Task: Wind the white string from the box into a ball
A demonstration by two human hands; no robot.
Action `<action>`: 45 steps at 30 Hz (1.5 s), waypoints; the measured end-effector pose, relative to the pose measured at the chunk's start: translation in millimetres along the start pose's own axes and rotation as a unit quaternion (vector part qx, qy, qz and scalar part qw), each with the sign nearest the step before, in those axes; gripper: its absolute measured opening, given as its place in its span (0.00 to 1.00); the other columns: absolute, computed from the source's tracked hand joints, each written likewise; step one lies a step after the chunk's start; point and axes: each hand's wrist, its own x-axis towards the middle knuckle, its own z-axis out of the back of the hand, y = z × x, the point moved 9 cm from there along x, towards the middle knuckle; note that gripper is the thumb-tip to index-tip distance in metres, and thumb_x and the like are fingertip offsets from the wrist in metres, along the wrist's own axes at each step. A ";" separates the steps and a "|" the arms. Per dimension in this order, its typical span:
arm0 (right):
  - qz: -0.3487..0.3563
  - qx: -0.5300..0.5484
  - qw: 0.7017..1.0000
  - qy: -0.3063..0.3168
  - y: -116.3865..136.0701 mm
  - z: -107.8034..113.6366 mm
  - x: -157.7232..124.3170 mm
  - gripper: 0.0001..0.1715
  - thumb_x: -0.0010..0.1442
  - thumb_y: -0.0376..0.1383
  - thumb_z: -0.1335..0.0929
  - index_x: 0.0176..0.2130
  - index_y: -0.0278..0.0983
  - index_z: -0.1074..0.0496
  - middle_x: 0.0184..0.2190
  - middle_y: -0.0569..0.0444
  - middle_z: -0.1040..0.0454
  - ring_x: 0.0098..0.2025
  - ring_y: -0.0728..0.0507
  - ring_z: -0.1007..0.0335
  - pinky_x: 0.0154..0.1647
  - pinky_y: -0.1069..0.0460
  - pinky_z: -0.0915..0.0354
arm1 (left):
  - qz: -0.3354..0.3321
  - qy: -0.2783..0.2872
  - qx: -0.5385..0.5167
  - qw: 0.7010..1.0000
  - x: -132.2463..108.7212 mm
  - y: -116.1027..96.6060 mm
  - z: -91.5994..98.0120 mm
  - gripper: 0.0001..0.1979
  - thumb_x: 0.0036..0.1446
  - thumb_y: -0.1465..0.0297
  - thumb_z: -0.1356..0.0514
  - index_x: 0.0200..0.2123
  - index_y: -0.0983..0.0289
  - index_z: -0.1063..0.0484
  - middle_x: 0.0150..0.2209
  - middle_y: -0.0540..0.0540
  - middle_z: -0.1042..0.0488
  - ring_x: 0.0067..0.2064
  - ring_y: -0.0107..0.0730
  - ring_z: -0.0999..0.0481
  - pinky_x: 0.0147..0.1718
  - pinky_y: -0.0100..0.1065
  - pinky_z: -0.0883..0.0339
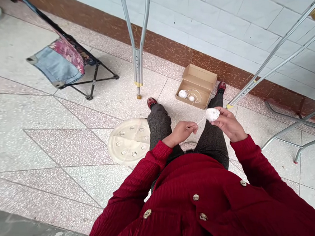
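Between the fingers of my right hand (228,123) is a ball of white yarn (212,115), held up in front of my thigh. From that ball a thin white strand (201,120) runs down to my left hand (184,131), whose thumb and fingers pinch it. Beyond my hands an open cardboard box (199,77) sits on the floor between my feet. Inside it lie a larger white yarn ball (183,94) and a smaller one (191,98), with a loop of loose yarn beside them.
A round beige plastic lid with holes (129,140) lies left of my leg. One metal crutch (138,64) stands by the wall, another crutch (253,85) to the right. A folding stool (60,66) is at left, a metal frame (294,122) at right.
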 end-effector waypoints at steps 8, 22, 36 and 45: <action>0.124 -0.239 0.961 -0.063 -25.5 14.6 47.8 0.20 0.39 0.31 0.26 0.36 0.38 0.27 0.30 0.57 0.25 0.28 0.49 0.34 0.27 0.54 0.34 | -0.042 0.017 0.111 0.993 -9.4 -33.0 -2.2 0.19 0.67 0.64 0.49 0.26 0.64 0.28 0.27 0.52 0.26 0.33 0.32 0.29 0.38 0.32 0.38; -0.091 0.012 0.991 0.096 -53.6 -32.0 -17.4 0.22 0.45 0.36 0.21 0.40 0.39 0.25 0.36 0.56 0.23 0.33 0.48 0.28 0.31 0.54 0.29 | -0.052 -0.078 0.056 0.994 10.4 -25.4 36.2 0.18 0.67 0.64 0.47 0.29 0.65 0.26 0.29 0.51 0.25 0.34 0.31 0.27 0.39 0.31 0.36; 0.040 -0.035 0.998 0.022 -29.4 -20.8 7.2 0.25 0.48 0.40 0.23 0.47 0.41 0.23 0.43 0.54 0.23 0.39 0.46 0.27 0.38 0.50 0.24 | 0.035 0.036 0.041 0.998 -27.9 1.7 -34.1 0.20 0.68 0.65 0.49 0.24 0.65 0.29 0.24 0.50 0.27 0.28 0.27 0.32 0.33 0.29 0.41; 0.136 -0.384 0.913 -0.028 -75.6 -1.9 2.0 0.18 0.48 0.31 0.28 0.42 0.38 0.22 0.36 0.53 0.27 0.33 0.47 0.31 0.36 0.50 0.31 | -0.121 -0.040 0.322 0.938 -30.3 -55.6 1.0 0.16 0.69 0.71 0.50 0.34 0.65 0.25 0.31 0.55 0.23 0.35 0.34 0.25 0.59 0.43 0.38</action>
